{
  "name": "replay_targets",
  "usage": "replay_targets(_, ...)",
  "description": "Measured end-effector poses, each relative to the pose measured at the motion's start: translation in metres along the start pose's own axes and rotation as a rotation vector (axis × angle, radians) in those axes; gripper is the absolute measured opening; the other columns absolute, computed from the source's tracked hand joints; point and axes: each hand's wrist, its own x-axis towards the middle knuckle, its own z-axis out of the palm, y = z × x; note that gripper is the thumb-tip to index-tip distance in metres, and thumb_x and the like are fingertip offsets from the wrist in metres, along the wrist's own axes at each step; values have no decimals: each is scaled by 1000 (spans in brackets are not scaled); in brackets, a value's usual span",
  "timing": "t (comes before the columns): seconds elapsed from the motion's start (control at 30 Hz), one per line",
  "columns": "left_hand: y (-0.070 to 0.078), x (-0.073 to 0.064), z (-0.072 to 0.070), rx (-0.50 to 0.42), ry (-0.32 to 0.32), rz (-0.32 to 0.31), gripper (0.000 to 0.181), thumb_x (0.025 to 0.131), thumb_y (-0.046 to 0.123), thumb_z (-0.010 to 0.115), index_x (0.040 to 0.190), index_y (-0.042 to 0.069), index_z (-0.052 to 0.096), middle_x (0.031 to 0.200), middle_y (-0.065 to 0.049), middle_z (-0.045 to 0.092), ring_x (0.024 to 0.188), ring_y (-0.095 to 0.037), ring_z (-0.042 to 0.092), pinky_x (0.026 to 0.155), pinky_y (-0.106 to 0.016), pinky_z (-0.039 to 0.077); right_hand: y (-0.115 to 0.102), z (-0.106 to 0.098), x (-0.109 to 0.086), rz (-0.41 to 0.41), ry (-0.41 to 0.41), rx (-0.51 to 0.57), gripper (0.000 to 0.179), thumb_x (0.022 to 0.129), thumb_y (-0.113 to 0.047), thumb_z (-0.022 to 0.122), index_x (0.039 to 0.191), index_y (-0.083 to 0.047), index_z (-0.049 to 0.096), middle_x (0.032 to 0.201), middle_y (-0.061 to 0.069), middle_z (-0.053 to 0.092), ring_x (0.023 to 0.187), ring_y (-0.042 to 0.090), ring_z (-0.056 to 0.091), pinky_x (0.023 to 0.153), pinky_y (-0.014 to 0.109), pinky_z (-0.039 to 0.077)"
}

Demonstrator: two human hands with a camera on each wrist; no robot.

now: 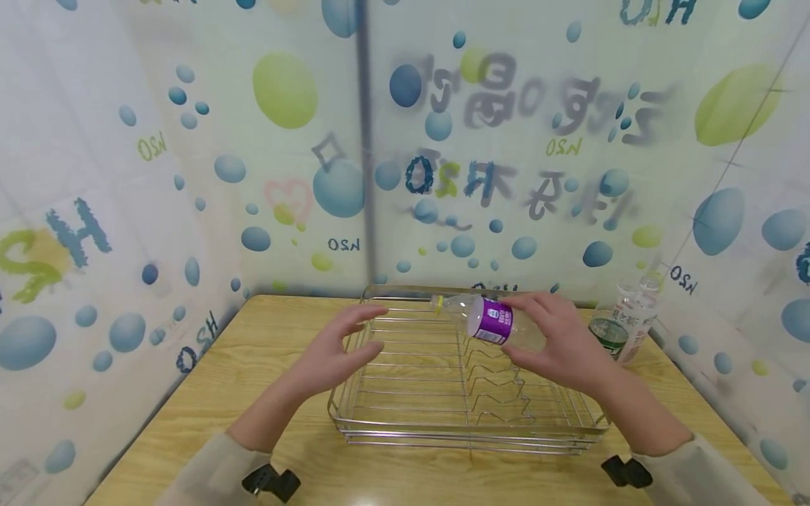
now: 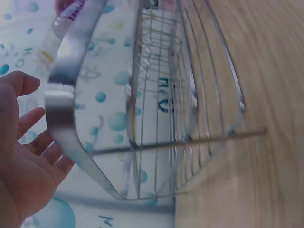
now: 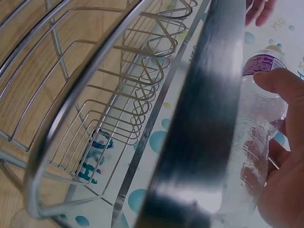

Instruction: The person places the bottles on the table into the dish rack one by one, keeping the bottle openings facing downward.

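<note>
My right hand (image 1: 560, 341) grips a clear plastic bottle (image 1: 454, 305) with a purple label and a yellow neck ring. The bottle lies on its side in the air over a wire dish rack (image 1: 405, 427), its neck toward the left. In the right wrist view, thumb and fingers wrap around the bottle (image 3: 251, 142) beside the rack's flat metal rim. Over the rack's left side, my left hand (image 1: 335, 351) holds nothing, thumb and fingers spread apart. The left wrist view shows that same hand (image 2: 33, 156) beside the rack's rim, palm visible.
Several other clear bottles (image 1: 635, 313) stand at the table's back right, one with a green label (image 1: 609, 334). The rack rests on a wooden table (image 1: 266, 351). Patterned curtains (image 1: 285, 176) surround the table at the back and sides.
</note>
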Motion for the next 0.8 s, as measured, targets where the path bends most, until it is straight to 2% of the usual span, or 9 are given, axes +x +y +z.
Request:
replay_targets(0.1,12,8,4,-26,-40,14,57,106,22,74,159,18,56,162,-8,57,151,-36,52,123,-62,48,-3,2,1,-32,-9,-26,72,83,-23,95,148,-17,65,137,10,69,127,37,63,102,67,52)
replay_targets(0.2,21,15,8,-28,-73,-1,60,104,24,77,160,19,55,162,-6,58,148,-33,57,121,-59,51,-6,4,1,-52,-31,-51,72,84,-25,96,149,-19,65,133,7,70,127,35,64,101,67,53)
replay_targets(0.33,31,25,16,0,-117,-14,65,101,28,81,160,17,54,161,-5,59,145,-31,61,119,-56,53,-11,4,2,-78,-53,-79,74,83,-27,97,150,-22,65,131,4,71,125,33,65,99,63,53)
replay_targets(0.43,38,33,24,41,-150,-7,71,98,31,84,160,16,54,161,-4,59,145,-30,61,120,-55,53,-14,6,2,-106,-55,-96,75,81,-28,98,149,-23,66,132,3,72,125,33,66,101,64,53)
replay_targets(0.6,48,42,34,138,-192,65,74,94,32,89,159,17,57,156,-5,63,137,-27,67,113,-50,59,-17,9,3,-153,-66,-111,72,81,-31,98,146,-22,69,135,3,72,127,32,66,108,64,50)
replay_targets(0.8,54,46,40,295,-243,160,68,95,32,89,156,23,61,151,-2,64,131,-24,67,104,-44,63,-21,9,3,-152,-117,-110,74,81,-34,99,148,-23,68,135,1,72,130,32,64,108,62,47)
